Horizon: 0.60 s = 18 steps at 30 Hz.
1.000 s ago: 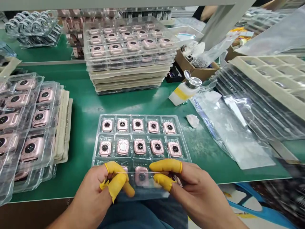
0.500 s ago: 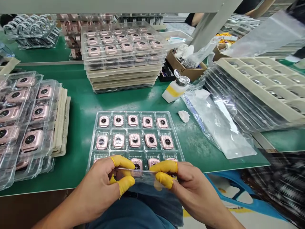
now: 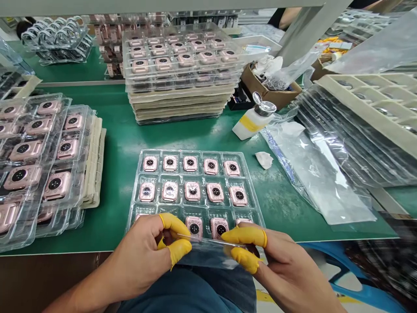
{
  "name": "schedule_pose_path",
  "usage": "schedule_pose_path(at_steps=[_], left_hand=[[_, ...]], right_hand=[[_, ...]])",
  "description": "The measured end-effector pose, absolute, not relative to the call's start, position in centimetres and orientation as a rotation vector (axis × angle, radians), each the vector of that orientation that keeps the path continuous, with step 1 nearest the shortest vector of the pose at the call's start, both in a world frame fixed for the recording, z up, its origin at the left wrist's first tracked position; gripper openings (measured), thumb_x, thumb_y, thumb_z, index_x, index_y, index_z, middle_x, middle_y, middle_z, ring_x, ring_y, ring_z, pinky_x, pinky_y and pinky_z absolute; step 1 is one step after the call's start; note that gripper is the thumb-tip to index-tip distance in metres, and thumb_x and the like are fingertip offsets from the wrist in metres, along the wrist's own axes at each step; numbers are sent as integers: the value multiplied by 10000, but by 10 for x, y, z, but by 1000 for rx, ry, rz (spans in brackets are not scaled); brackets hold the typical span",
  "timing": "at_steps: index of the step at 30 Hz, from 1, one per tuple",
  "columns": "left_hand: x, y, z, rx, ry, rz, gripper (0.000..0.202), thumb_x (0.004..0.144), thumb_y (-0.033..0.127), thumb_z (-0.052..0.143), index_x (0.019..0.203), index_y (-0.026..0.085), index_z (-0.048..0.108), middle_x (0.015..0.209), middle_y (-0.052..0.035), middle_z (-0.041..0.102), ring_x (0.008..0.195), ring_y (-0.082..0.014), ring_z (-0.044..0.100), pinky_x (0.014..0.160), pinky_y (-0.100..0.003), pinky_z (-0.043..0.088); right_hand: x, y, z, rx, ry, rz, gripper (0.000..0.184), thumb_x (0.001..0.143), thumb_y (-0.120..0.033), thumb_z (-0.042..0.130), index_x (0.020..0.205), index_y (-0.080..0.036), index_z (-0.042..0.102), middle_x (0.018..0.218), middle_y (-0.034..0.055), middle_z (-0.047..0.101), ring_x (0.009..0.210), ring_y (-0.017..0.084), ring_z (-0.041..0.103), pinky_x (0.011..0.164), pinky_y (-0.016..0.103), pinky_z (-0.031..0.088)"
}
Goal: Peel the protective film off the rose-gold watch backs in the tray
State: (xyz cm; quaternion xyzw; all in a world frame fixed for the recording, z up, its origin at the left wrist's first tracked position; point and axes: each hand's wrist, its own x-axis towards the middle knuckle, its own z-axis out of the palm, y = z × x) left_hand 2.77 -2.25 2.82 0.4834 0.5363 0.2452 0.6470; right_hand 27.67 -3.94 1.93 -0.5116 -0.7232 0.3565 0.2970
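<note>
1. Head view, surface and room: green worktop (image 3: 117,148) in a workshop, crowded with stock. Near the front edge, a clear tray (image 3: 195,151) of pink watch cases (image 3: 192,191) lying backs up in rows. Behind it, a tall stack of trays (image 3: 182,100); to the left, lower stacks (image 3: 48,174) of the same. To the right, loose plastic bags (image 3: 319,174), a beige tray (image 3: 368,100), a cardboard box (image 3: 270,91) and a white wipe (image 3: 263,159).
2. Head view, writing: yellow band round a white bottle (image 3: 252,124) with a metal top; any print too small to read.
3. Head view, grip: left hand (image 3: 143,252) and right hand (image 3: 280,261) both with yellow finger cots on thumb and forefinger. Each grip pressed together, pinching one end of a clear film (image 3: 208,250). Film stretched flat between the two hands, over the tray's near edge and above the lap.
</note>
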Motion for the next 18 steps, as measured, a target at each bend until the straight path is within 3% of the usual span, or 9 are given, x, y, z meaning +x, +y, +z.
schedule_pose_path(at_steps=[2, 5, 8, 10, 13, 18], left_hand=[[29, -22, 29, 1115, 1197, 523, 54, 771, 221, 650, 730, 189, 665, 663, 36, 581, 606, -103, 474, 556, -209, 386], [32, -21, 30, 1130, 1166, 464, 102, 799, 241, 643, 716, 186, 659, 655, 34, 584, 603, -106, 471, 552, -215, 373], [34, -21, 30, 1174, 1139, 431, 160, 857, 301, 648, 765, 179, 698, 679, 15, 635, 624, -122, 520, 569, -232, 388], [34, -21, 29, 1201, 1098, 429, 194, 887, 330, 646, 798, 175, 722, 726, -8, 684, 662, -142, 571, 598, -246, 411], [32, -21, 28, 1174, 1029, 447, 190, 889, 314, 651, 796, 171, 736, 750, -22, 715, 673, -144, 589, 605, -243, 424], [30, -14, 28, 897, 878, 446, 253, 908, 378, 658, 781, 170, 728, 701, 0, 706, 515, -74, 491, 475, -176, 359]], right_hand=[[275, -35, 27, -1291, -1947, 884, 93, 936, -263, 677, 1012, -263, 730, 821, 14, 714, 682, 155, 667, 572, 236, 553], [267, -26, 41, -1200, -2020, 805, 189, 911, -164, 678, 1068, -268, 653, 897, 3, 677, 785, 150, 645, 657, 243, 545], [254, -15, 52, -1055, -2161, 844, 279, 890, -52, 613, 1087, -249, 597, 940, 1, 669, 856, 158, 620, 754, 290, 521], [248, -10, 54, -985, -2252, 862, 281, 870, -14, 578, 1054, -227, 575, 895, -3, 642, 805, 155, 582, 716, 300, 484], [243, -6, 56, -960, -2329, 828, 232, 866, -12, 560, 971, -219, 553, 835, -4, 607, 741, 154, 537, 653, 294, 444], [242, -8, 60, -908, -2350, 663, 207, 915, -46, 541, 853, -243, 552, 792, 16, 649, 697, 161, 581, 644, 280, 484]])
